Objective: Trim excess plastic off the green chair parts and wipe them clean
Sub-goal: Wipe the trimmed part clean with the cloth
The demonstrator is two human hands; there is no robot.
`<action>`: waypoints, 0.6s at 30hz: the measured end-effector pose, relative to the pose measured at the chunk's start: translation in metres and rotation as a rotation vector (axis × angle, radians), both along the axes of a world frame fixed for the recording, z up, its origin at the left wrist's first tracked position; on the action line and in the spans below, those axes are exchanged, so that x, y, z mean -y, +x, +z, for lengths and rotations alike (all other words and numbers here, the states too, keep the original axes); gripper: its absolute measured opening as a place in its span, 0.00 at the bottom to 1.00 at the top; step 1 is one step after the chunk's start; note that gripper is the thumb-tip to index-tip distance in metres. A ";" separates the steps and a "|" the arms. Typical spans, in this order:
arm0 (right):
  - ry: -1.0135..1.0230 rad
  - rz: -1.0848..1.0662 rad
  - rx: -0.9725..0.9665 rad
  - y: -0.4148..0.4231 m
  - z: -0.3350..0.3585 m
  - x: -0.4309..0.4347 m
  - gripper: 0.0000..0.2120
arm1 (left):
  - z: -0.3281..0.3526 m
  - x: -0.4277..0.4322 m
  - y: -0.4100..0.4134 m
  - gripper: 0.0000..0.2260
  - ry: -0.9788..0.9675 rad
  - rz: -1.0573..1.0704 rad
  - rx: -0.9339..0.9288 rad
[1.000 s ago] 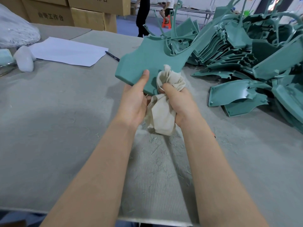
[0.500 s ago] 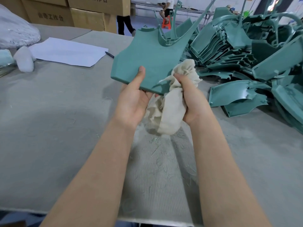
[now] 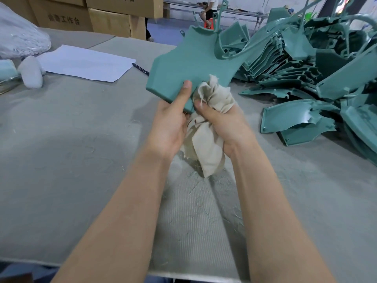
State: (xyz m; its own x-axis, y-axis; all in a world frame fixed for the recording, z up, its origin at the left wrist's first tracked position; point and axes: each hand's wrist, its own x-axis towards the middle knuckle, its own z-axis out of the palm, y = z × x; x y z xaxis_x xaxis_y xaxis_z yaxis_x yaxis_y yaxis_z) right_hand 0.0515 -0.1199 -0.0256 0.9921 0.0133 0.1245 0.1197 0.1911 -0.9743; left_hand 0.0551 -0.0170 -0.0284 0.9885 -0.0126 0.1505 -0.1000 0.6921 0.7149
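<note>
Right now green chair part sits mid-frame above the table, long axis running up-frame from the hands. Grip: left hand clamps its near edge, thumb on top; right hand bunches cloth against its lower-right corner.

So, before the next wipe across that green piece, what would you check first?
1. Grip: the left hand holds the green chair part, thumb on top: ok.
2. Wiper: the right hand holds the cloth bunched: ok.
3. Contact: the cloth touches the part's near corner: ok.
4. Excess plastic trimmed: not ok, a thin strip seems attached at the far edge.
5. Top face clean: cannot tell.
6. Underside: hidden, cannot tell.
</note>
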 end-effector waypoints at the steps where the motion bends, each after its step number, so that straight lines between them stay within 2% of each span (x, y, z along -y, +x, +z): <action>1: 0.000 -0.023 -0.002 0.000 0.000 -0.001 0.07 | -0.001 0.001 0.000 0.08 0.015 0.002 0.012; 4: -0.008 -0.032 -0.003 0.000 0.000 -0.001 0.06 | -0.003 0.001 0.001 0.09 0.031 0.029 0.002; 8: -0.008 0.031 -0.030 -0.003 0.004 0.011 0.10 | -0.002 -0.006 0.003 0.17 -0.061 0.008 -0.086; 11: 0.056 0.064 -0.055 -0.006 0.007 0.020 0.08 | -0.002 -0.008 0.005 0.17 -0.096 0.000 -0.084; 13: 0.130 -0.031 -0.073 -0.005 0.008 0.023 0.04 | -0.003 -0.010 0.007 0.14 -0.173 0.001 -0.105; 14: 0.159 -0.135 -0.086 -0.002 0.007 0.024 0.06 | -0.003 -0.012 0.008 0.11 -0.221 0.009 -0.107; 16: 0.171 -0.341 -0.107 0.003 0.006 0.028 0.14 | -0.003 -0.016 0.009 0.06 -0.256 0.020 -0.095; 18: 0.159 -0.377 -0.103 0.004 0.008 0.027 0.20 | -0.003 -0.016 0.009 0.05 -0.197 0.034 -0.083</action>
